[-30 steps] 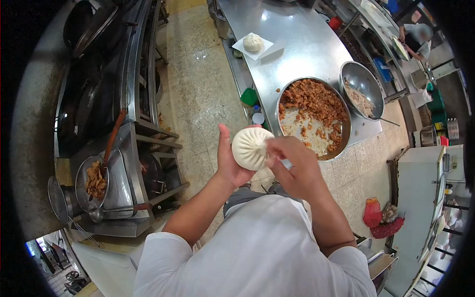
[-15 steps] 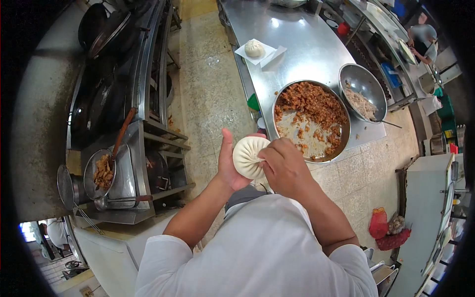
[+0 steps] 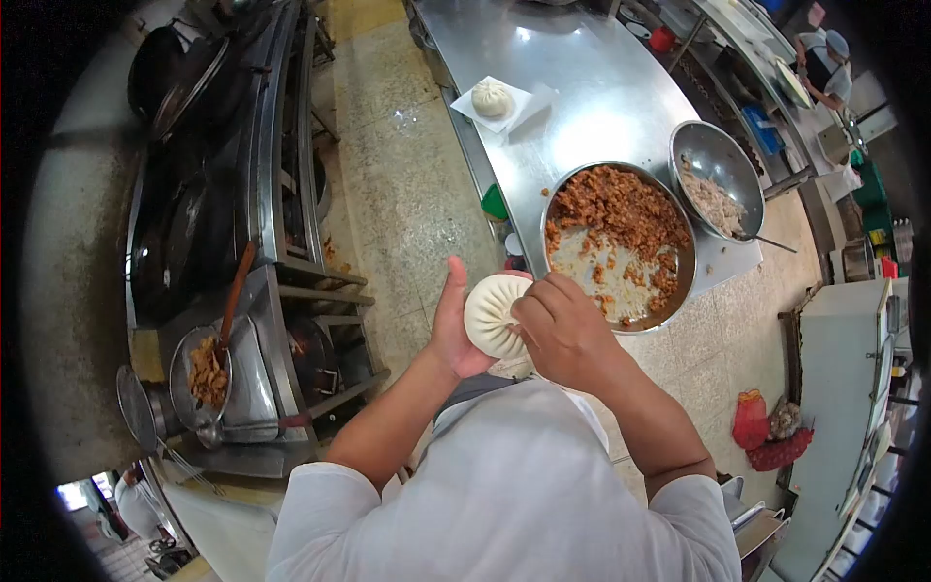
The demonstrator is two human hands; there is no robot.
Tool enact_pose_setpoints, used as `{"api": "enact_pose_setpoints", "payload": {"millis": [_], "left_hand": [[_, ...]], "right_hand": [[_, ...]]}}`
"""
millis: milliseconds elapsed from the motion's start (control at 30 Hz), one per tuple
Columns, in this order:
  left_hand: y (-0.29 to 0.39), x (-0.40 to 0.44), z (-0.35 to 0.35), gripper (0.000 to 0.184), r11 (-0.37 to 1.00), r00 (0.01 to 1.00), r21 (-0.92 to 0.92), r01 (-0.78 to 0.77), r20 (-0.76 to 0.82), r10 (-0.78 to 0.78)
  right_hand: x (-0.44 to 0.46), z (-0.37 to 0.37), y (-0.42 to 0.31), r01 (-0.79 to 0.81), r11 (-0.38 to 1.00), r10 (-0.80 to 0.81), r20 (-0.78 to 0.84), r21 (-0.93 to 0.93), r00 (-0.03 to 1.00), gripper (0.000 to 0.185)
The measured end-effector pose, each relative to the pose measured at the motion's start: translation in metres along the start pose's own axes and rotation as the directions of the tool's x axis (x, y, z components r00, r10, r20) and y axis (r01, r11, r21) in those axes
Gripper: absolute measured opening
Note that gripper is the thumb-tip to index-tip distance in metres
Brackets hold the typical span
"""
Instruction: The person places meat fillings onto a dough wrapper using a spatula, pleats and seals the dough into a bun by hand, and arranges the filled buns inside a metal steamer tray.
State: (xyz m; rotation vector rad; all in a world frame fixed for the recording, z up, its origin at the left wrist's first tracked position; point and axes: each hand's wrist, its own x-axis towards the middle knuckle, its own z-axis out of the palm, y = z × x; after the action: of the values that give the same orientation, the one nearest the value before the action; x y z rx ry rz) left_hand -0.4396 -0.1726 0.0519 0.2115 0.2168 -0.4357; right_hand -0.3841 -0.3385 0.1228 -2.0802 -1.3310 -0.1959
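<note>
One round, white, pleated dough bun point(image 3: 490, 316) sits upright between both hands in my feed, its gathered face turned toward me. I see the bare left hand point(image 3: 450, 332) cupping it from the left, thumb raised clear of the dough; its fingers are mostly hidden behind, so I cannot tell how far they curl. The bun has no long axis that I can make out. What matters is the spot where its pleats run together, off toward its right side, directly under the bare right hand point(image 3: 567, 335), whose fingers are drawn in and pinching there. Both hands touch the bun, so neither is nearer; the right alone is at the gather.

Among the containers, far left, I have a round metal bowl point(image 3: 203, 417) of browned, chunky pieces point(image 3: 206, 371), with a long reddish-brown handle point(image 3: 237, 293) rising from it. Across on the shiny steel table point(image 3: 592, 73), a second white bun point(image 3: 492, 98) rests on a square of white paper point(image 3: 467, 104). Nearer and further right, a wide, shallow metal pan point(image 3: 585, 254) holds reddish-brown crumbly filling point(image 3: 621, 199), heaped toward its far side. Just beside it, a deep grey metal bowl point(image 3: 725, 153) holds pale mince point(image 3: 714, 204).
</note>
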Motion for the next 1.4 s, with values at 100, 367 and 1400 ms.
{"api": "enact_pose_setpoints", "payload": {"millis": [100, 367, 1400], "left_hand": [[0.043, 0.005, -0.012, 0.101, 1.0, 1.0, -0.031, 0.001, 0.02, -0.001], [0.179, -0.001, -0.015, 0.098, 0.999, 0.996, 0.032, 0.007, 0.09, -0.01], [0.368, 0.176, -0.006, 0.095, 0.987, 0.972, -0.024, 0.162, 0.175, -0.155]], "right_hand": [[0.036, 0.019, 0.002, -0.043, 0.999, 0.044, -0.038, 0.032, 0.998, 0.023], [0.148, 0.078, -0.005, -0.215, 0.976, 0.216, -0.387, 0.047, 0.896, 0.025], [0.319, 0.103, 0.163, -0.17, 0.981, 0.126, -0.357, -0.094, 0.925, 0.023]]}}
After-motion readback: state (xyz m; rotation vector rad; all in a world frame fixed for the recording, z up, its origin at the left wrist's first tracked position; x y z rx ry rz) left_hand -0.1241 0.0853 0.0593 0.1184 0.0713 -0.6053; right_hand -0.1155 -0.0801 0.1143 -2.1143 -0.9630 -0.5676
